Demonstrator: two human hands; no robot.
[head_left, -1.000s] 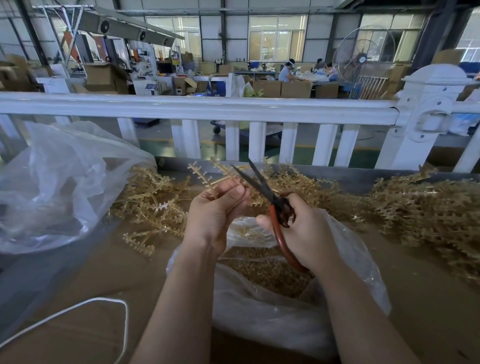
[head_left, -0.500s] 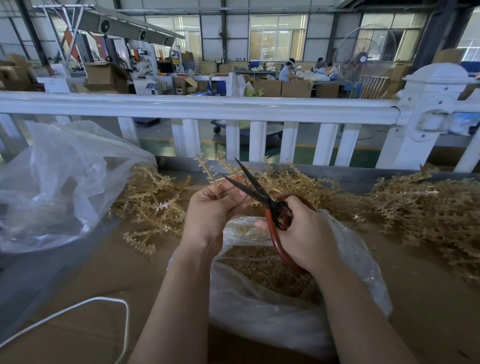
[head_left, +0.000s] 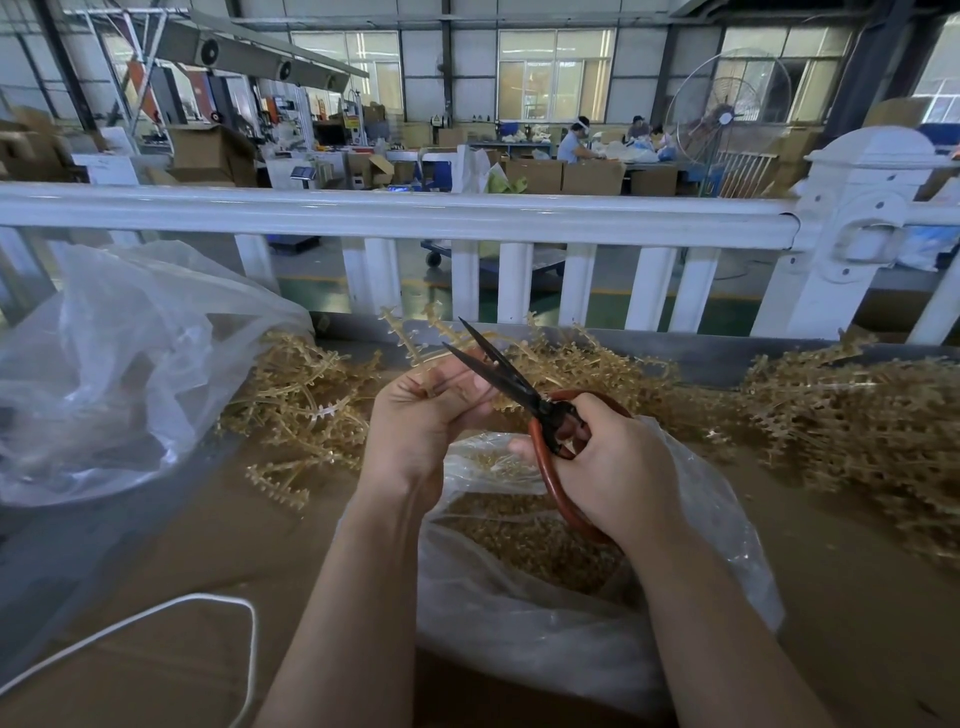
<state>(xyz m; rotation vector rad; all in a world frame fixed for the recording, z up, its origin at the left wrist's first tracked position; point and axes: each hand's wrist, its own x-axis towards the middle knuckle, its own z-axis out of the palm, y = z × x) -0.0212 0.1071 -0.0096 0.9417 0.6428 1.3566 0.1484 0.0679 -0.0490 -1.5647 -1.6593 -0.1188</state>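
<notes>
Over the bench (head_left: 156, 545), the left hand (head_left: 423, 421) rises from 6 o'clock on a bare forearm, fingers curled, pinching a golden plastic sprig (head_left: 402, 336) that juts toward 12. Just right, the scissors (head_left: 535, 400) point to 10 o'clock, blades slightly parted beside the sprig; the right hand (head_left: 615, 470) grips their red handles above a clear bag (head_left: 519, 634)

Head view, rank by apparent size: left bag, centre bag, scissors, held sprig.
1. left bag and centre bag: they look similar. The centre one is nearer and partly covered, so I am not ranking them.
2. scissors
3. held sprig, partly hidden
</notes>
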